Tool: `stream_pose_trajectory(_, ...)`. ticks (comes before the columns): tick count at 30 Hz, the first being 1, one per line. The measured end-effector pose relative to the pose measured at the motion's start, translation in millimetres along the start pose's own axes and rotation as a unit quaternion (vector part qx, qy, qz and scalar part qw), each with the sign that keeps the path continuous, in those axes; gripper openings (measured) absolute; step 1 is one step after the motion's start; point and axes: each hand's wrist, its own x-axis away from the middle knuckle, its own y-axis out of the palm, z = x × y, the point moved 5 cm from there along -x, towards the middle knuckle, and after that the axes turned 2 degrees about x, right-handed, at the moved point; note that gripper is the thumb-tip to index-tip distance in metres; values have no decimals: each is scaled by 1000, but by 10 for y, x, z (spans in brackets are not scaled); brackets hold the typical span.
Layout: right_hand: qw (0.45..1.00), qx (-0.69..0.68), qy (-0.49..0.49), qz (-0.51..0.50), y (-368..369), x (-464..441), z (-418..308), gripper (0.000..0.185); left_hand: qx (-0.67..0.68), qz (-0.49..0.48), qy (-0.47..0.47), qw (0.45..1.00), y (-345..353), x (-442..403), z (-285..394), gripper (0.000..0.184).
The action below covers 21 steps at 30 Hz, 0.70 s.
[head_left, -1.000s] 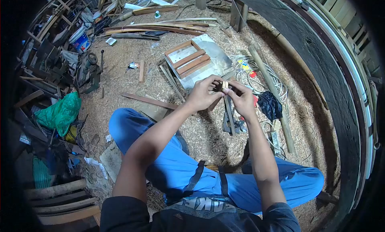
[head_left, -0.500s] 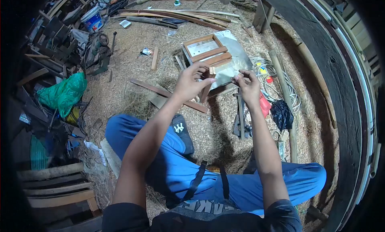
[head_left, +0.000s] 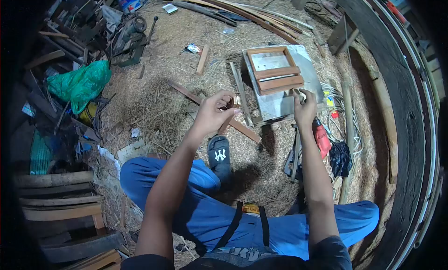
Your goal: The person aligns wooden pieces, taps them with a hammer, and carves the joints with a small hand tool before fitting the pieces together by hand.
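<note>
My left hand (head_left: pixel 212 112) is closed around a short reddish-brown wood piece (head_left: pixel 235 102). Its pale, notched-looking end points up past my fingertips, and the lower part shows beneath my palm. My right hand (head_left: pixel 305 109) hovers by the right front part of a pale board (head_left: pixel 275 107), fingers curled toward the thumb; anything small between them is hidden. On the board lies a rectangular wooden frame (head_left: pixel 266 50), with loose-looking wooden slats (head_left: pixel 280 83) along its near side.
A red power tool (head_left: pixel 321 138) and a black plastic bag (head_left: pixel 340 159) lie right of my right forearm, near coiled cable (head_left: pixel 357 135). A long wood strip (head_left: pixel 245 131) rests on the shavings-covered ground. A green bag (head_left: pixel 79 86) and scrap are at left; a dark beam (head_left: pixel 406 107) runs along the right.
My view has shifted, so the board now appears farther right. My hands have moved apart; the left, with the wood piece, is off the board's left side.
</note>
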Motion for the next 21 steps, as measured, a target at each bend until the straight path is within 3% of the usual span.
stream_pose_trajectory(2,995,-27,-87,28,14,2,-360,25,-23,20,-34,999,-190,17,-104,41)
stream_pose_trajectory(5,980,-150,-112,-61,309,34,-849,25,-33,49,-35,998,-504,34,-270,40)
stream_pose_trajectory(7,971,-163,-79,-155,655,80,-1067,26,-75,74,-66,992,-674,46,-401,41)
stream_pose_trajectory(9,964,-155,-118,-183,904,119,-1352,28,-74,134,-61,986,-839,77,-525,41)
stream_pose_trajectory(12,955,-160,-98,-232,1551,205,-1401,30,-63,173,-56,981,-938,65,-544,39)
stream_pose_trajectory(13,956,-167,-123,-210,1741,218,-1429,31,-60,191,-51,978,-969,57,-535,38)
stream_pose_trajectory(15,945,-142,-33,-294,2136,270,-1370,31,-72,207,-57,974,-1011,31,-471,37)
stream_pose_trajectory(21,930,-133,23,-342,3297,231,-1185,36,-70,273,-78,956,-1098,-32,-450,36)
